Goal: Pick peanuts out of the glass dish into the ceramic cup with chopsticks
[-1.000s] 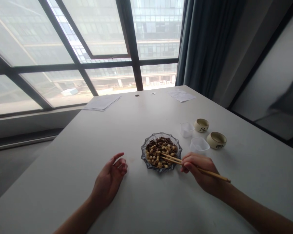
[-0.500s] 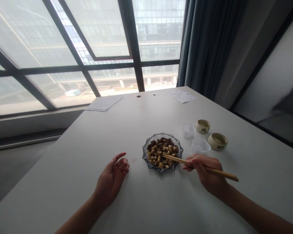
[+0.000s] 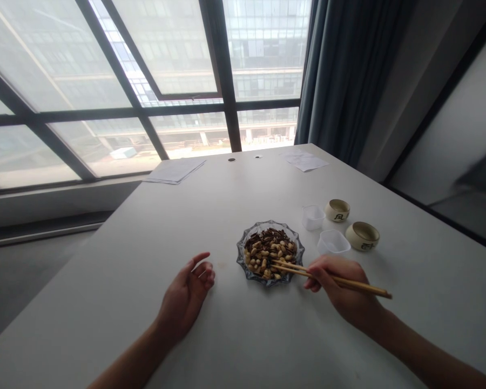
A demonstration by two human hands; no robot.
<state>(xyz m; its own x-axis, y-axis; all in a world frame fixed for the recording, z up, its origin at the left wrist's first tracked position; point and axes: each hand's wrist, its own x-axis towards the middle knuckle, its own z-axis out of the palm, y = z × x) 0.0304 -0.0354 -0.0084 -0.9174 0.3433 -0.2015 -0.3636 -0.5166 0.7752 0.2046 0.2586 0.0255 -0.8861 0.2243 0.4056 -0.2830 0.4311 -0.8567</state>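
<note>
Midway between the left and right edges of the bench point(image 3: 227, 200), the glass bowl point(image 3: 267, 282) holds peanuts point(image 3: 282, 246) toward my side and dark slim pieces point(image 3: 271, 234) at the back, kind not identifiable. Right grip point(image 3: 340, 283): closed around a pair of chopsticks point(image 3: 366, 287), tips slightly parted among the peanuts; whether a nut sits between them, I cannot tell. Left grip point(image 3: 186, 297): holding nothing, fingers loosely curled, left of the bowl and apart from it. Technique, my judgement: hold the lower stick firm, move only the upper; straddle one peanut across its waist and press lightly, since the shells will probably roll or slip. Should the bowl skid, I would steady it with the left grip. Surface: white, smooth. Toward the right edge, two clear boxes point(image 3: 334, 242) and two cream cups point(image 3: 362, 237) with dark characters. Paper stack point(image 3: 174, 170) at the far left corner, loose paper point(image 3: 306, 161) near the far right corner, round openings point(image 3: 231, 160) by the far edge. Room: dark-framed window point(image 3: 263, 48) past the far edge, blue-grey curtain point(image 3: 332, 75) at its right; daylight enters there, my side is dimmer.
</note>
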